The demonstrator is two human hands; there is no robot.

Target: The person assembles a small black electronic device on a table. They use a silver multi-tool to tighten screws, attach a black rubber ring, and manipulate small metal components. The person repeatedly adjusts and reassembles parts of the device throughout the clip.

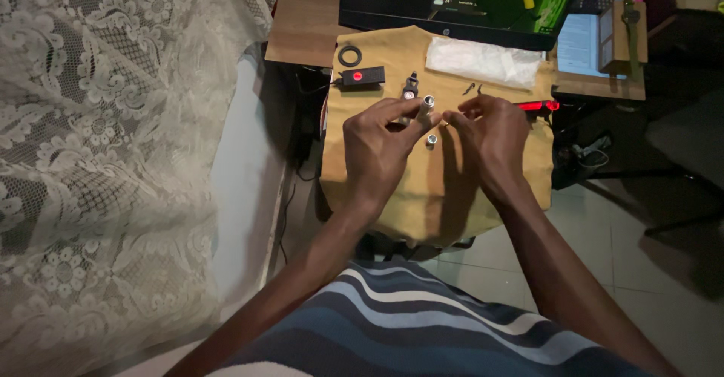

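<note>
1. Head view, looking down: the left hand (381, 147) is pinching a small silver metal cylinder (427, 105) between thumb and fingertips, tilted up above the yellow cloth (441, 196) that covers the counter (302, 22).
2. The right hand (490, 132) sits just beside it, fingers curled, fingertips close to the cylinder; something tiny may be pinched there, but I cannot tell.
3. Under the two hands, a second small silver cylinder (432, 140) stands on the cloth.
4. Farther back on the cloth: a black box with a red button (362, 77), a black ring (350, 55) beside it, and a small dark metal part (411, 87) just behind the left hand's fingers.
5. A clear plastic bag (483, 62) lies at the cloth's far right, with a red glowing stick (539, 105) near the right hand.
6. A monitor (460, 4) stands behind; a lace curtain (113, 158) hangs at left.
</note>
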